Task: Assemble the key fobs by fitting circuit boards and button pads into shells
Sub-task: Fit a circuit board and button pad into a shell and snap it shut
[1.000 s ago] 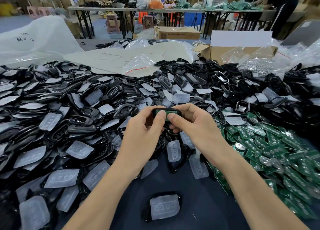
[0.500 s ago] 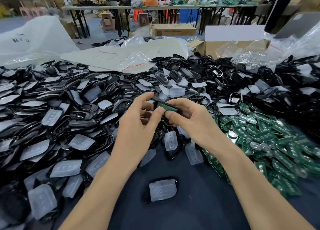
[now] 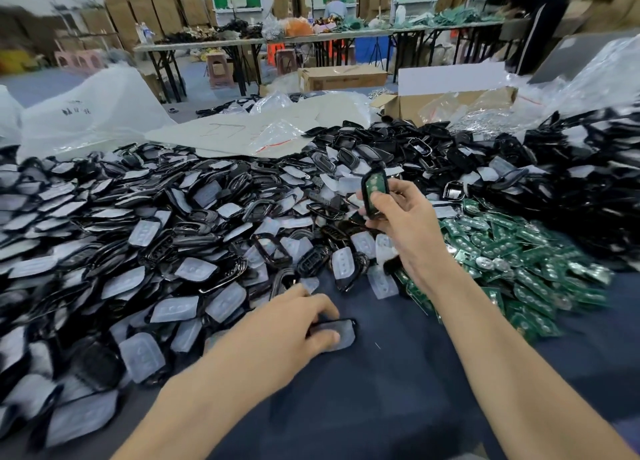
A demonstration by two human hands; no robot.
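Head camera view shows the person's right hand (image 3: 405,224) raised above the heap, and its fingers (image 3: 384,199) are closed around a black plastic key fob shell with a green circuit board seated in it (image 3: 375,191). This shell stands nearly upright, with its long axis pointing up and a little away from the person, and the board side faces the camera.

The left hand (image 3: 291,328) is low on the dark blue desk (image 3: 398,390). Its fingers are curled over a black shell with a translucent white rubber button pad in it (image 3: 337,333), and the thumb presses on the near edge of the pad. This second shell lies flat; its long axis goes to the right of the left hand. It is below the raised shell and nearer to the person, so the left hand is clearly the nearer one to it. I judge that the two halves must be brought together next, so one of them has to be turned until the long axes agree.

Left of the raised shell is the big heap of black shells and white pads (image 3: 138,244). Right of it is the heap of loose green circuit boards (image 3: 519,251). Beyond it, an open cardboard box (image 3: 450,106) holds clear plastic bags; what is inside them I cannot tell.
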